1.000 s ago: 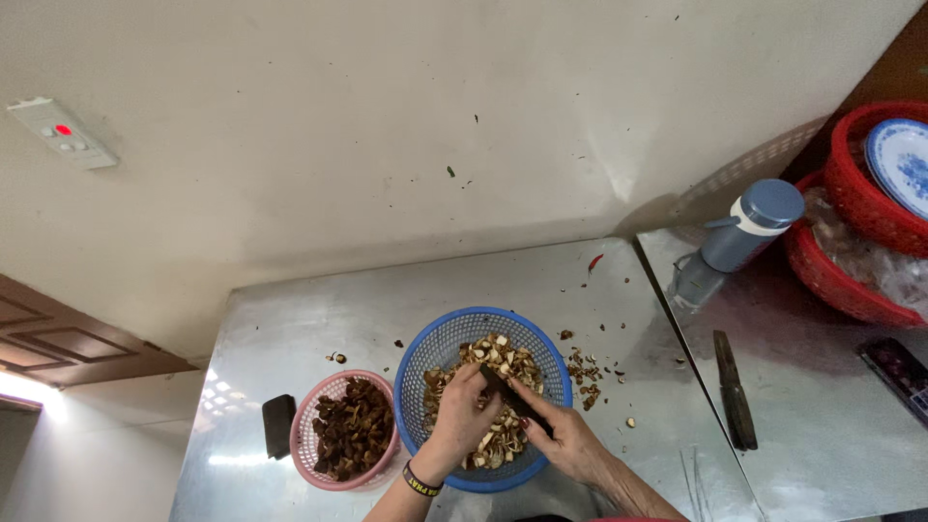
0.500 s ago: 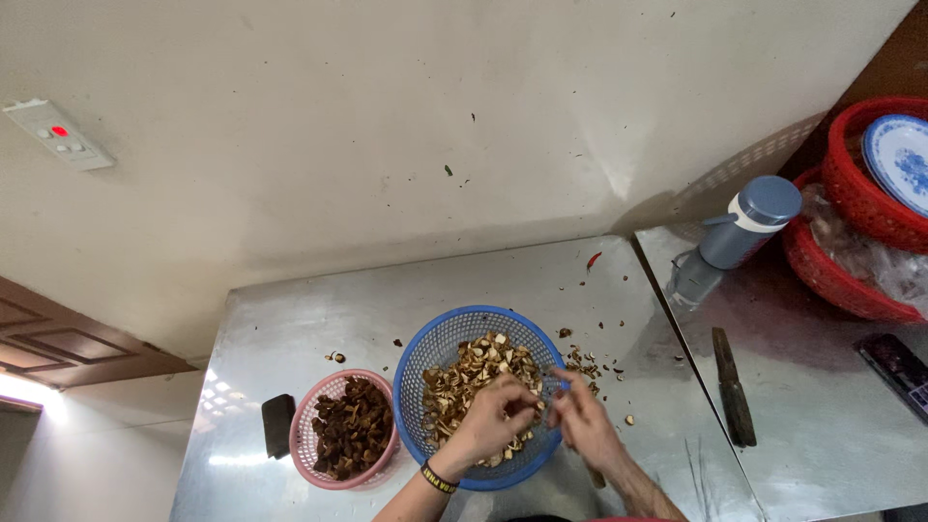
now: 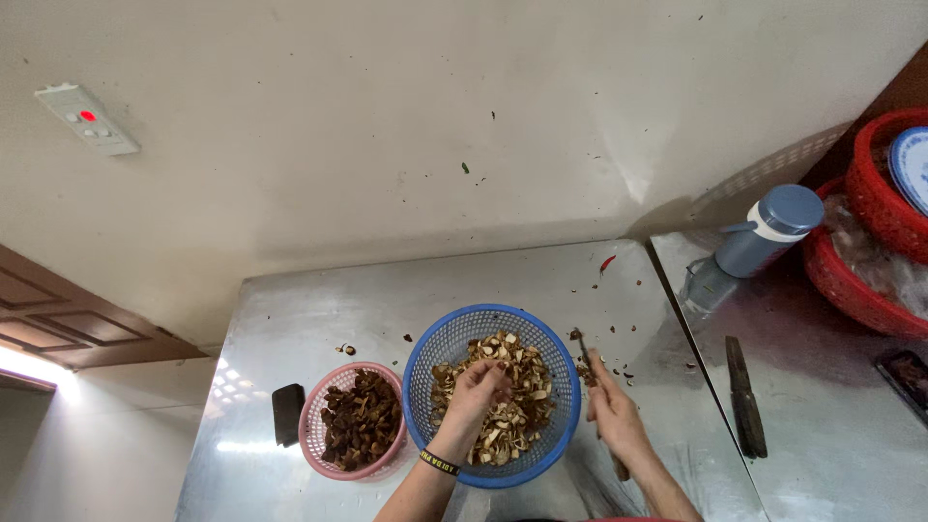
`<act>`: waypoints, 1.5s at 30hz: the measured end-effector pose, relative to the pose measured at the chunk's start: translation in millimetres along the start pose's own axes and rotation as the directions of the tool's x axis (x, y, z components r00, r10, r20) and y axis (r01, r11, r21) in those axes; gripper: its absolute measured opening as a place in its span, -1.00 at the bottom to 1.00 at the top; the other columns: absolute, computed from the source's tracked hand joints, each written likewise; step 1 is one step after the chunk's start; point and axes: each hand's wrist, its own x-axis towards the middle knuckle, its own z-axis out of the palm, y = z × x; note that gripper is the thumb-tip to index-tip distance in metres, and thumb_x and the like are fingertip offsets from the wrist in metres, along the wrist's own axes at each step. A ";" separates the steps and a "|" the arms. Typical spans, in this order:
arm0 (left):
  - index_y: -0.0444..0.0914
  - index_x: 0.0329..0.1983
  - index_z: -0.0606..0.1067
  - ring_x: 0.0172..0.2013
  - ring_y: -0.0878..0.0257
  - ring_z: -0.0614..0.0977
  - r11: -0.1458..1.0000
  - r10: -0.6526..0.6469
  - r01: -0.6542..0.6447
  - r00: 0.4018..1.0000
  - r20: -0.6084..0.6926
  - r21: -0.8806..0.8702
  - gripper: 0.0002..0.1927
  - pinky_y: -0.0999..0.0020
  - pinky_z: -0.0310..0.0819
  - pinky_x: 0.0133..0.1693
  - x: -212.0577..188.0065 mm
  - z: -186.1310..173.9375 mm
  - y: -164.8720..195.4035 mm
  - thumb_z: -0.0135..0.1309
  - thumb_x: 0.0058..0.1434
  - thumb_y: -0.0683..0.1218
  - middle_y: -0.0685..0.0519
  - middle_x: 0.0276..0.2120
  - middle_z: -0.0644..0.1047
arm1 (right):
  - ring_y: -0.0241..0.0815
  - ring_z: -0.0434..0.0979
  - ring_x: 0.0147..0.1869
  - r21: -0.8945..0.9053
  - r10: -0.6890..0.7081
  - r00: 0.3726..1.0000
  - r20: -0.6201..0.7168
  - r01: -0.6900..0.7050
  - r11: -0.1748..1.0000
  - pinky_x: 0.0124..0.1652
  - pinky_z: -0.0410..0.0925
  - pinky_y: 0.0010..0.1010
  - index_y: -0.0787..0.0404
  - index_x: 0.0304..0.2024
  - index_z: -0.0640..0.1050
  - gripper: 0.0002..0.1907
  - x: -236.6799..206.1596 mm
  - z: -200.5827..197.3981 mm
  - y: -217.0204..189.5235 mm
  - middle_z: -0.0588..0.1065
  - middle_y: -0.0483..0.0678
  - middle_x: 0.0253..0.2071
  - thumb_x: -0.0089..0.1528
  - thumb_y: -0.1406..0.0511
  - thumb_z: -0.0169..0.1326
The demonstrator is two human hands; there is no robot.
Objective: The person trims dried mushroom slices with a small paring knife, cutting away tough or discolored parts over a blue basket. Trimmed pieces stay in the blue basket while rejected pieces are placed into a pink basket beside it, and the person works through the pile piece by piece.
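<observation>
Low in the middle of the head view I see my left hand (image 3: 476, 387) reaching into the blue plastic basket (image 3: 437, 343), fingers curled down and closed on the pale sliced mushroom pieces (image 3: 517, 401) that fill it; a dark wristband circles that wrist. Just right of the basket's rim, my right hand (image 3: 611, 414) is wrapped shut around a small knife (image 3: 584, 350), whose blade points up toward the basket's upper right edge. Left of the blue basket, and touching it, sits a smaller pink basket (image 3: 314, 425) of dark brown mushroom pieces (image 3: 360, 420), with a black rectangular object (image 3: 287, 414) just beside it on the steel tabletop (image 3: 319, 309). Small scraps lie scattered to the right of the blue basket. At the right of the frame a large knife (image 3: 744, 396) lies on the adjoining surface, a grey-blue flask (image 3: 764, 237) stands above it, and red baskets (image 3: 865, 242) crowd the upper right corner.
</observation>
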 end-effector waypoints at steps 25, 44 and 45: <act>-0.38 -0.04 0.48 -0.20 0.18 0.68 0.917 0.113 -0.188 0.969 -0.222 -0.353 -0.82 0.30 0.61 -0.14 -8.5 -10.8 -6.3 0.05 0.31 -0.23 -0.02 -0.18 0.61 | -0.40 0.30 -0.48 0.208 -0.413 0.860 0.301 0.363 0.908 -0.48 0.29 -0.50 -0.03 0.48 0.26 -0.43 -0.9 100.2 -39.1 0.40 -0.19 -0.45 0.40 0.35 -0.13; -0.36 -0.14 0.56 -0.29 0.28 0.67 0.945 0.033 -0.112 0.967 -0.252 -0.307 -0.85 0.40 0.59 -0.19 -4.1 -15.5 -2.2 0.05 0.29 -0.19 0.03 -0.28 0.63 | -0.31 0.40 -0.53 -0.150 -0.309 0.876 0.370 0.384 0.911 -0.46 0.30 -0.35 -0.10 0.51 0.15 -0.36 -13.4 90.2 -62.5 0.42 -0.10 -0.58 0.36 0.27 -0.09; -0.35 -0.15 0.55 -0.29 0.27 0.67 0.940 0.054 -0.128 0.971 -0.234 -0.316 -0.86 0.39 0.60 -0.19 -3.8 -14.2 -1.8 0.06 0.29 -0.20 0.03 -0.29 0.62 | -0.30 0.42 -0.53 -0.148 -0.286 0.890 0.355 0.355 0.923 -0.46 0.29 -0.33 -0.10 0.49 0.17 -0.37 -11.7 91.8 -59.0 0.43 -0.09 -0.57 0.36 0.27 -0.08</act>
